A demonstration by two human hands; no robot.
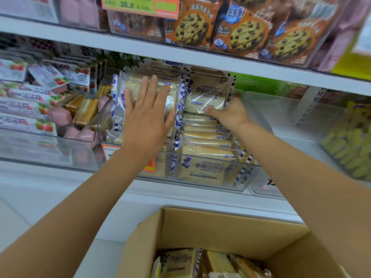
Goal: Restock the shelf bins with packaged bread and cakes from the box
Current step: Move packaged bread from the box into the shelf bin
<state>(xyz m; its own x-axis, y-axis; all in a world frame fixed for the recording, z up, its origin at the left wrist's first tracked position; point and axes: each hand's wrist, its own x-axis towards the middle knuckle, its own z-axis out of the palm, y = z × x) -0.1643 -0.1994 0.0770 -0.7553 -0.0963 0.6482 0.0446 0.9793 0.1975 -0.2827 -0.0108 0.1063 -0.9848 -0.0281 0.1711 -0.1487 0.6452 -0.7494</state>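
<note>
A clear shelf bin (208, 185) on the middle shelf holds two rows of packaged toast bread. My left hand (147, 115) lies flat with straight fingers against the upright pack (172, 97) at the top of the left row. My right hand (230, 113) grips the lower right corner of an upright bread pack (206, 93) at the top of the right row, thumb in front and fingers behind. Below the shelf, an open cardboard box (210, 229) holds several more bread packs (180, 263).
Strawberry cake packs (26, 109) and pink and layered cakes (84, 111) fill the bins to the left. An almost bare clear bin (281, 113) stands to the right, then yellow packs (349, 145). Chocolate-chip cookie packs (241, 31) sit on the shelf above.
</note>
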